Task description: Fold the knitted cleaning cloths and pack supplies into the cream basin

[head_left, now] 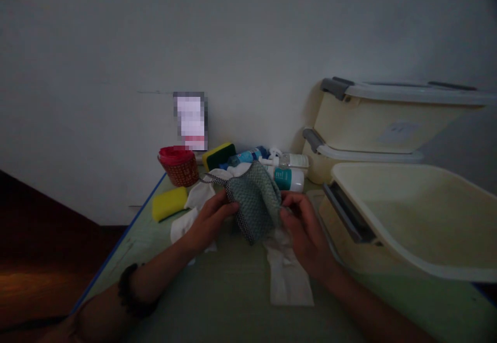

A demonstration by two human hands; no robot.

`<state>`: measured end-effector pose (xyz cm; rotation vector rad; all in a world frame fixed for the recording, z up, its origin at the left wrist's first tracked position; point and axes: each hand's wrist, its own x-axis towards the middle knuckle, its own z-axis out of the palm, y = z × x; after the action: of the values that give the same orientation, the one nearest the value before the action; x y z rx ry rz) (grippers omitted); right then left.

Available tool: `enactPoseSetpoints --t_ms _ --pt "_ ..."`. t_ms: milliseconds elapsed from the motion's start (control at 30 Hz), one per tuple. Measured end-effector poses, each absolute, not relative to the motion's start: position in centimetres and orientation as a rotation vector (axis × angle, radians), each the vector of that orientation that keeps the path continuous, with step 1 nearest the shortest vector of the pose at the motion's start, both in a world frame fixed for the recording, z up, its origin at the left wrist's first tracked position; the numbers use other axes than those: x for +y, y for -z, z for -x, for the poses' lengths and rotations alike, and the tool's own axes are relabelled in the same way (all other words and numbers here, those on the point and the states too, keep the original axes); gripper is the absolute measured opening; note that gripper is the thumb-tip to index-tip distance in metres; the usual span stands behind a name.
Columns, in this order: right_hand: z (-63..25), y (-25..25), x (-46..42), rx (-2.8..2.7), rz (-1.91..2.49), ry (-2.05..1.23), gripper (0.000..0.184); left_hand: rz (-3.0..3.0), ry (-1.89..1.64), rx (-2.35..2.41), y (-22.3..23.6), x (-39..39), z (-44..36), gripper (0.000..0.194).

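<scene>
A grey-green textured cleaning cloth [252, 203] with a checked edge hangs between my two hands above the table. My left hand [207, 221] pinches its left edge, thumb on top. On the other side, my right hand [303, 229] grips the cloth's right edge between thumb and fingers. Beneath my right hand lies a white wipe or tissue [289, 275], partly hidden by the hand. More crumpled white cloth or paper [200, 195] lies behind and under my left hand. A yellow sponge [170, 204] rests to the left of it.
A red-lined woven basket [180, 169] stands at the back left, near a yellow-green scouring sponge [219, 156]. Several bottles, including a blue bottle [246, 156] and a white-and-teal one [289, 179], lie by the wall. An open cream bin [407, 260] and stacked lidded bins [388, 125] occupy the right.
</scene>
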<state>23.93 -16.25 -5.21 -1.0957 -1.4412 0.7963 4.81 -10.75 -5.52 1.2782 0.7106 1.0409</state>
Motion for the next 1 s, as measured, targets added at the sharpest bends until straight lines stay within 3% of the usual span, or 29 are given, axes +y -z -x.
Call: enactPoseSetpoints --t_ms 433,733,1000 --pt "-23.81 4.75 -16.36 -1.402 1.026 -1.005 0.034 -1.032 -1.093 0.667 6.08 -10.4 -4.97 0.038" --pt "-23.75 5.03 -16.09 -1.384 1.114 -1.004 0.042 -1.016 -1.102 0.65 5.85 -10.45 -5.06 0.039" --pt "-23.97 5.55 -16.03 -1.425 1.187 -0.959 0.035 -0.987 -1.121 0.704 5.29 -10.59 -5.23 0.04"
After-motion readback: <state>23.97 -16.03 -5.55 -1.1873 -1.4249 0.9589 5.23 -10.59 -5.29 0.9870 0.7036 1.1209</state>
